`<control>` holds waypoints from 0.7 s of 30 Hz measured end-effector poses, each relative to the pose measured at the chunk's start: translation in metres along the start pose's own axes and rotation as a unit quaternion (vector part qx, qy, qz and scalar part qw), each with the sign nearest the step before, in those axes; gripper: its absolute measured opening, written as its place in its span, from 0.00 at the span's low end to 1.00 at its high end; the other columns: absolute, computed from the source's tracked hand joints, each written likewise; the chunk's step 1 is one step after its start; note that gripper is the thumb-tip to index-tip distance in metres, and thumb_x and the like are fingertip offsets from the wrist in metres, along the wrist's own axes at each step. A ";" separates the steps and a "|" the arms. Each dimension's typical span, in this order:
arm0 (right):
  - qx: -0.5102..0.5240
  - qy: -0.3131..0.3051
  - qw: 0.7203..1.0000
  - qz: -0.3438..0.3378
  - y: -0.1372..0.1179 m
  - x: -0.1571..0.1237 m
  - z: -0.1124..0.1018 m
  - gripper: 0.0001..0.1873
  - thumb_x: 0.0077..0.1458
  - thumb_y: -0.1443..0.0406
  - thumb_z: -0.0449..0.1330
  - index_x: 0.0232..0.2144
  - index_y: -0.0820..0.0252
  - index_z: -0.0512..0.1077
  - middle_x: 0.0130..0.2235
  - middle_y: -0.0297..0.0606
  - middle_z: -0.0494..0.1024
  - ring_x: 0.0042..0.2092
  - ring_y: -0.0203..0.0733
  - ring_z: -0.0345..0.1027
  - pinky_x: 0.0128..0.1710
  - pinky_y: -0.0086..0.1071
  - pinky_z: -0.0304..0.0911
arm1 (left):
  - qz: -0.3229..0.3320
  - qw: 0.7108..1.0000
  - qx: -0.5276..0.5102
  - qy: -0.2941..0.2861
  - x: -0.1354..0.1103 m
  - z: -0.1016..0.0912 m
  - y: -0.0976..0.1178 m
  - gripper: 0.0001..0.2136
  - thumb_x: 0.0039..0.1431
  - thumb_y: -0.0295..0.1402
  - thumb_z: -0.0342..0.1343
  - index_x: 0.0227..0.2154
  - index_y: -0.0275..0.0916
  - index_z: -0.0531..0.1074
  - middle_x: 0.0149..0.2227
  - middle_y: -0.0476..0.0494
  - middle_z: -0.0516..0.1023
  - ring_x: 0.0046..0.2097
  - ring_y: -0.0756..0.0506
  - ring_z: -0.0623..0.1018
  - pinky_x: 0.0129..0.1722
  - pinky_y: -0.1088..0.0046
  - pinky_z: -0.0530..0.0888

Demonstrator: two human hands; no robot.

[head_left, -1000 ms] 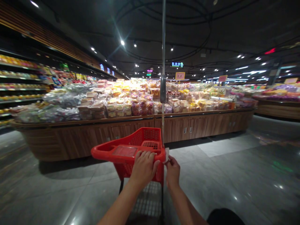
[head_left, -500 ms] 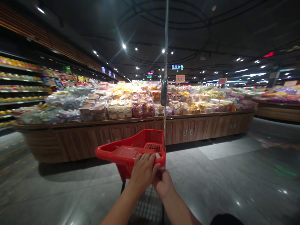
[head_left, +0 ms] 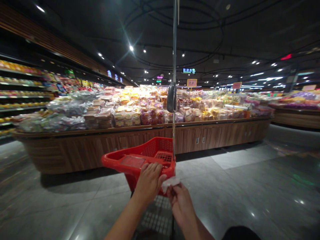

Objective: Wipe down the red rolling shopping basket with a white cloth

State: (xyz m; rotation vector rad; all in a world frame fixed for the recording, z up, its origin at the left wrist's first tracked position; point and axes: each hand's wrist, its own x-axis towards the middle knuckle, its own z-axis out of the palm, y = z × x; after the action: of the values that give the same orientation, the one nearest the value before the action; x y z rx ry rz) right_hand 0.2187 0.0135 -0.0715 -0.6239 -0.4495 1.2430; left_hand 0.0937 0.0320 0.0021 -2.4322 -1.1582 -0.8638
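Two bare hands in front of us, both at the near end of a red shopping cart (head_left: 116,159). Left hand (head_left: 149,181) lies palm down on the cart's handle, to the right of a flat rectangular panel (head_left: 133,161); fingers bend over the top, thumb stretched out to the right. The underside is hidden, so we cannot tell how firmly it grips. Right hand (head_left: 182,204) sits lower and nearer to us, pinching a thin, crumpled white piece (head_left: 172,181), tissue-like, between thumb and fingers. We note the white piece in front of the handle's right end, close by the left thumb; whether the two touch we cannot tell. Beneath the wrists we see a pale lower rack (head_left: 157,218), partly covered by the forearms. A slim pole (head_left: 174,50) rises upright by the cart's right side, a dark grey oval fitting (head_left: 171,97) on it. Beyond the cart, a long wood-panelled bench (head_left: 200,138) carries heaps of wrapped packages (head_left: 127,113), many in clear bags, with a yellow-edged price sign (head_left: 192,83) standing above them. Far left, shelves (head_left: 23,83) of jars and packets, blurred. Grey tiled floor (head_left: 212,196) shines under the ceiling lights (head_left: 131,48).
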 end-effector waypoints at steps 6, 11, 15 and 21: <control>-0.310 -0.060 0.907 -0.279 -0.032 -0.002 -0.003 0.14 0.47 0.72 0.54 0.36 0.58 0.73 0.34 0.36 0.76 0.35 0.39 0.68 0.36 0.30 0.64 | 0.010 1.000 -0.007 0.016 -0.004 0.001 -0.008 0.16 0.61 0.40 0.40 0.44 0.40 0.67 0.43 0.43 0.74 0.45 0.43 0.71 0.51 0.59 0.60; -0.428 -0.094 0.824 -0.359 -0.036 0.025 0.004 0.23 0.45 0.76 0.49 0.40 0.56 0.74 0.34 0.36 0.73 0.37 0.39 0.66 0.39 0.30 0.62 | 0.012 1.000 -0.014 0.006 -0.010 -0.001 -0.009 0.18 0.61 0.41 0.38 0.44 0.37 0.66 0.43 0.40 0.74 0.47 0.41 0.70 0.51 0.57 0.59; -0.436 -0.105 0.812 -0.374 -0.034 0.018 0.002 0.26 0.47 0.77 0.48 0.44 0.53 0.74 0.34 0.36 0.70 0.37 0.39 0.65 0.39 0.31 0.62 | 0.011 1.000 -0.018 0.007 -0.015 -0.004 -0.009 0.19 0.61 0.42 0.37 0.43 0.36 0.66 0.43 0.39 0.74 0.46 0.40 0.70 0.51 0.56 0.58; -0.440 -0.170 0.790 -0.393 -0.027 -0.012 0.002 0.20 0.53 0.69 0.57 0.48 0.49 0.71 0.46 0.40 0.66 0.49 0.45 0.61 0.50 0.38 0.59 | 0.023 0.999 -0.043 0.017 -0.023 -0.016 -0.010 0.20 0.60 0.46 0.36 0.41 0.39 0.66 0.40 0.41 0.74 0.43 0.42 0.71 0.50 0.58 0.59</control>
State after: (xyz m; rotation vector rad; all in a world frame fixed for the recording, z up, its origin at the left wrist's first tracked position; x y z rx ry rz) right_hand 0.2339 -0.0028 -0.0517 -0.8522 -1.4769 0.2594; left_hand 0.0683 0.0166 0.0004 -2.4909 -1.0707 -0.9554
